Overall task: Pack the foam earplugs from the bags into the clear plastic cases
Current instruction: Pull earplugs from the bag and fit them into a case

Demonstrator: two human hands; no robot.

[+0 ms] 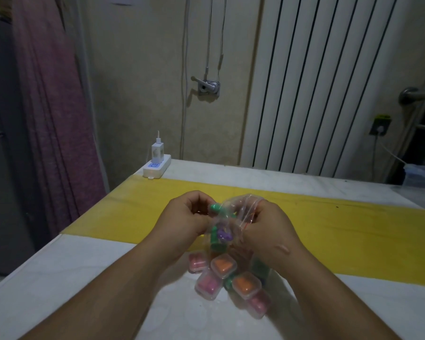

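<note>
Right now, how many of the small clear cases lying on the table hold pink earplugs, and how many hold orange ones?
Pink cases: 3
Orange cases: 2
Total: 5; the green items between them are too hidden to count.

Open surface runs down the left side of the white table [59, 278] and across the yellow strip [341, 217] farther back. In the middle, a cluster of filled cases [223, 265] blocks the near tabletop, with the bag [233, 209] hanging just above it. A power strip [156, 168] and charger [157, 152] occupy the far left corner; perhaps a plastic box [422, 175] sits at the right edge.
</note>
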